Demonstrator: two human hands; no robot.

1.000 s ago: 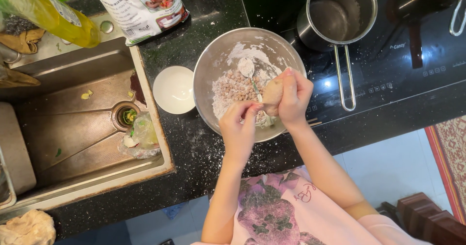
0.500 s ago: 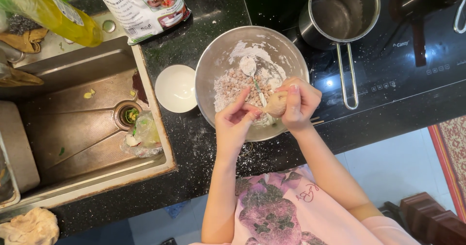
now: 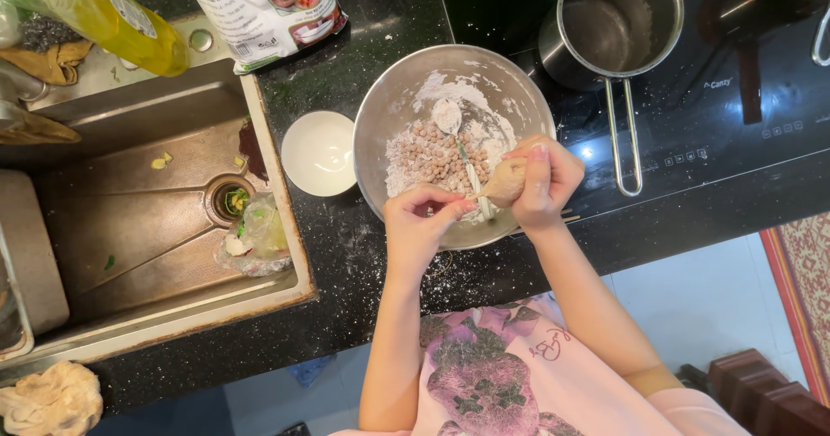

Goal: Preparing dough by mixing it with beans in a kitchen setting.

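Dough lump (image 3: 504,181) tan, soft; small balls (image 3: 432,155) floured.

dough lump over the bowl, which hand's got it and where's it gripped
The right hand grips the brown dough lump around its right end; the left hand pinches at its left tip.
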